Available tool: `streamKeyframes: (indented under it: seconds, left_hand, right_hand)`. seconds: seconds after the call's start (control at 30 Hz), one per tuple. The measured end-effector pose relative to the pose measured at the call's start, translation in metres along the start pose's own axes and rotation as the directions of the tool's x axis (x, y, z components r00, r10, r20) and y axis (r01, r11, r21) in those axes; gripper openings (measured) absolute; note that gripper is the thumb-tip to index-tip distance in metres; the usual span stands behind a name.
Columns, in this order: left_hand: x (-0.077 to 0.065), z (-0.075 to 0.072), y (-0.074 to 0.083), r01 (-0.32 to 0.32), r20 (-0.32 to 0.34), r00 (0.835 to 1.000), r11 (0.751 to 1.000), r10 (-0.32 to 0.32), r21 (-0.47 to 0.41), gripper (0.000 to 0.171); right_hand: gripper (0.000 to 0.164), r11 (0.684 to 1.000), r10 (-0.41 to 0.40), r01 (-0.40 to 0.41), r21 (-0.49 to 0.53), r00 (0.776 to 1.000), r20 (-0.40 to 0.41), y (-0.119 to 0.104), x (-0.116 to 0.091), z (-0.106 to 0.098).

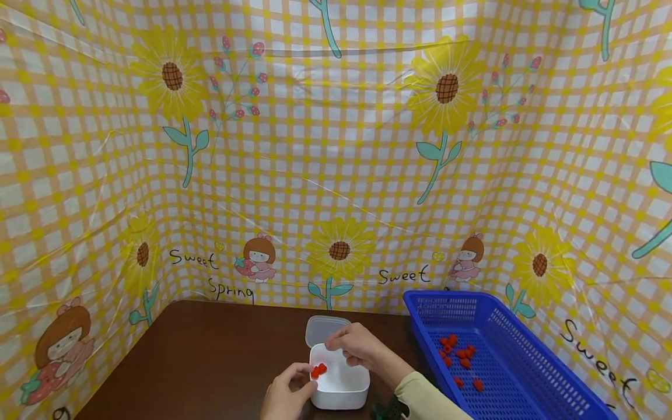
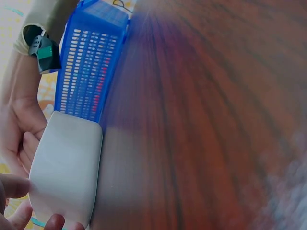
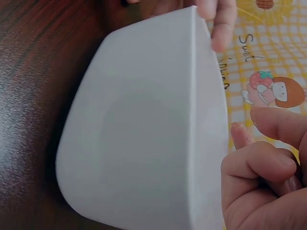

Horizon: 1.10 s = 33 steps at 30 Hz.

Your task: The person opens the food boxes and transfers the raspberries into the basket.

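Observation:
Several small red pieces (image 1: 318, 371) show inside a white open box (image 1: 340, 399), near its left wall. My left hand (image 1: 287, 392) grips the box at its left side, index finger at the rim and thumb toward the front corner. In the right wrist view, fingertips (image 3: 221, 28) of that hand reach over the far end of the rim. My right hand (image 1: 357, 344) hovers over the box's back right part, its fingers loosely bent. Nothing shows between these fingers in the right wrist view, where the hand (image 3: 268, 177) is beside the box's opening.
A translucent lid (image 1: 317, 331) lies behind the box. To the right stands a blue basket (image 1: 504, 361) holding several red pieces (image 1: 465, 353). A black device (image 2: 47, 57) sits on the right wrist. Patterned cloth (image 1: 336, 175) surrounds the brown table (image 1: 210, 361).

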<state>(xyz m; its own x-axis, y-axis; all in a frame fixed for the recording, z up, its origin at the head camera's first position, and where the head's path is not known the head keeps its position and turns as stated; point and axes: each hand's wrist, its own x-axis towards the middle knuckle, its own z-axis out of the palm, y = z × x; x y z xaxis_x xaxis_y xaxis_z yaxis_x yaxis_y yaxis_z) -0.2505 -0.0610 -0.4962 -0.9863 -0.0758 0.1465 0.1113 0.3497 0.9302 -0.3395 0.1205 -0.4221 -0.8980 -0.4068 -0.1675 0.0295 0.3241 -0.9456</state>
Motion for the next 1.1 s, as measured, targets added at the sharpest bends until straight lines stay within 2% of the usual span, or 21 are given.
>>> streamKeyframes:
  seconds: [0.2,0.27,0.37,0.5,0.6,0.87,1.1]
  left_hand:
    - [-0.001,-0.001,0.001,0.012,-0.001,1.0,1.0,-0.012,0.018,0.027]
    - [-0.002,0.0,0.0,0.021,0.004,1.0,1.0,-0.021,0.012,0.027]
    - [-0.002,0.001,-0.002,0.005,0.009,1.0,1.0,-0.005,0.005,0.028]
    - [-0.001,0.002,-0.004,-0.041,-0.003,0.999,0.999,0.041,0.003,0.028]
    - [-0.001,0.001,-0.003,-0.051,-0.014,0.999,0.999,0.051,0.007,0.028]
    - [-0.003,0.0,-0.003,-0.031,-0.009,0.999,0.999,0.031,0.007,0.027]
    - [-0.001,0.0,-0.004,-0.058,-0.009,0.998,0.998,0.058,0.003,0.027]
  right_hand:
    - [0.009,0.999,0.025,-0.027,-0.042,0.999,-0.045,0.006,0.0,0.009]
    - [0.016,0.998,0.031,-0.035,-0.061,0.997,-0.067,0.009,0.0,0.012]
    - [0.023,0.992,0.009,-0.022,-0.123,0.994,-0.105,0.014,0.001,0.015]
    - [0.009,0.975,-0.045,0.016,-0.222,0.991,-0.126,0.019,0.001,0.02]
    - [0.009,0.961,-0.072,0.035,-0.273,0.99,-0.125,0.023,0.003,0.024]
    - [0.005,0.938,-0.097,0.029,-0.345,0.979,-0.18,0.033,0.005,0.032]
    - [0.006,0.915,-0.12,0.02,-0.403,0.967,-0.225,0.033,0.003,0.037]
